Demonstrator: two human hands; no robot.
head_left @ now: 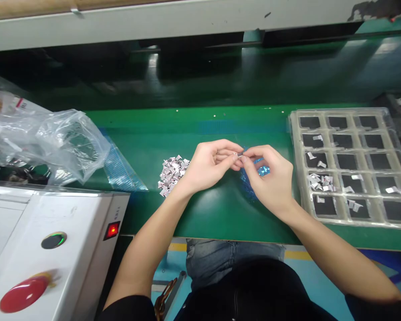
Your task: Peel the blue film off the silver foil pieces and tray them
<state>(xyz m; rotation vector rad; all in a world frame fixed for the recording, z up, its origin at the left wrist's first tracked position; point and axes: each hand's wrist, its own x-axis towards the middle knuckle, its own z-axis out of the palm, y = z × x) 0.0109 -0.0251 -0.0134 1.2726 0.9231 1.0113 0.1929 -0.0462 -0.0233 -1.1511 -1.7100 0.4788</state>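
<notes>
My left hand (211, 164) and my right hand (269, 178) meet over the middle of the green bench. Between their fingertips is a small grey and white part (239, 154), too small to name, pinched from both sides. Left of my left hand lies a pile of similar small grey and white parts (173, 171), partly hidden by the wrist. Blue film-like pieces (249, 185) lie beneath my right hand. Farther right sits a clear plastic compartment tray (297, 147), with several white parts (321, 182) scattered in some of its pockets.
Clear plastic bags (70, 142) and a blue patterned sheet (122, 167) lie at the left. A white machine box (83, 249) with a red button (25, 294) and a lit red switch (112, 230) stands at the front left. A pale beam (187, 24) crosses the back.
</notes>
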